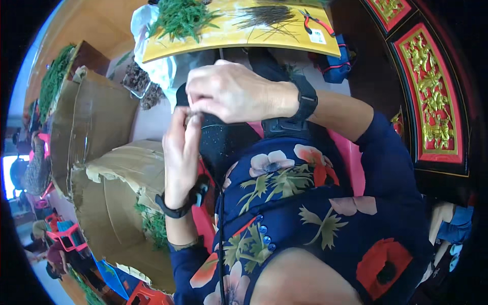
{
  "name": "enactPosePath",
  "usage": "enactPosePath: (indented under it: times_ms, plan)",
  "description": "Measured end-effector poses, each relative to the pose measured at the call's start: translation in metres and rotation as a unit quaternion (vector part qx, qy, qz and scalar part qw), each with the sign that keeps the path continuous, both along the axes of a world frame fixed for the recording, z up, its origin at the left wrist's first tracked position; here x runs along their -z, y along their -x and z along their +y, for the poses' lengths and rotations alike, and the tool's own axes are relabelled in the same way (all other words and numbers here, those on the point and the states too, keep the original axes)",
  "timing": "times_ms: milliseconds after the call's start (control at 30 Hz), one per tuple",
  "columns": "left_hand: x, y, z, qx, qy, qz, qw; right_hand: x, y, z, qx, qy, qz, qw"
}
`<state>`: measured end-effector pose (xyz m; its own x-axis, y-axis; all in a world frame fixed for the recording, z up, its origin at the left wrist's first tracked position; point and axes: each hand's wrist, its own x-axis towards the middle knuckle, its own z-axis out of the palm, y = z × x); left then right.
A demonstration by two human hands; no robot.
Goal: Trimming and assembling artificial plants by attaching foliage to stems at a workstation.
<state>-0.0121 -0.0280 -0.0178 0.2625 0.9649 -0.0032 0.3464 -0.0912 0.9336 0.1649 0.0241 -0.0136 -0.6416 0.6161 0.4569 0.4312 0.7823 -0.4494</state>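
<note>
In the head view, the left hand (179,145), just in front of the yellow desk (216,41), pinches a small brownish piece (188,118), mostly hidden, between its fingers. The right hand (223,90) meets it, fingers curled; whether they grip anything I cannot tell. On the desk lie green sprigs (183,19), thin dark sticks (265,15) and red-handled pliers (320,23).
</note>
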Motion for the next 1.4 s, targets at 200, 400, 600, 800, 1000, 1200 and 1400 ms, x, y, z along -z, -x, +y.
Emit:
enactPosePath:
  times_ms: [200, 400, 600, 800, 1000, 1200, 1400]
  plan:
    - [-0.004, -0.016, 0.028, -0.048, -0.143, 0.114, 0.982, 0.027, 0.004, 0.015, 0.045, 0.287, 0.298, 0.909]
    - [0.004, -0.020, 0.042, -0.024, -0.108, 0.081, 0.991, 0.029, 0.001, 0.012, 0.040, 0.435, 0.440, 0.785]
    - [0.006, -0.042, 0.041, -0.062, -0.249, 0.259, 0.931, 0.036, -0.001, 0.012, 0.068, 0.470, 0.482, 0.736]
    - [-0.017, -0.045, 0.063, -0.009, -0.211, 0.208, 0.955, 0.040, -0.017, 0.013, 0.090, 0.539, 0.544, 0.637]
    - [-0.019, -0.020, 0.175, -0.054, -0.166, 0.219, 0.960, 0.065, -0.038, 0.012, 0.048, 0.566, 0.559, 0.604]
    - [0.002, 0.027, 0.327, -0.108, -0.217, 0.361, 0.900, 0.077, -0.039, 0.002, 0.099, 0.611, 0.525, 0.584]
    - [0.040, 0.034, 0.444, -0.115, -0.158, 0.393, 0.898, 0.066, -0.046, 0.004, 0.092, 0.607, 0.523, 0.591]
